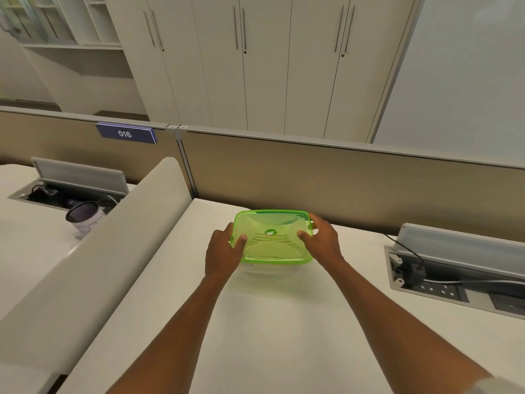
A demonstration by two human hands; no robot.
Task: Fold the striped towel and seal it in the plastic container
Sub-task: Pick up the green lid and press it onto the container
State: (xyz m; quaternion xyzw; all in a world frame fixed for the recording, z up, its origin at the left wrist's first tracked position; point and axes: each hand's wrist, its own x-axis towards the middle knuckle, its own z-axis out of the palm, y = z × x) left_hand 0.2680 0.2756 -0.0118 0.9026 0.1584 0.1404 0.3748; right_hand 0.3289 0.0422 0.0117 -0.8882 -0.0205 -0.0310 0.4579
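A clear plastic container with a translucent green lid [272, 245] sits on the white desk [284, 322] near the far partition. Through the lid I see faint stripes, likely the striped towel inside. My left hand [223, 251] grips the container's left edge, thumb on top of the lid. My right hand [322, 240] holds the right edge, thumb pressed on the lid and fingers wrapped around the side.
A beige divider [113, 251] runs along the left of the desk, and a brown partition [341, 180] stands behind it. An open cable tray with sockets and wires [454, 274] lies at the right. A cup [83, 217] stands on the neighbouring desk.
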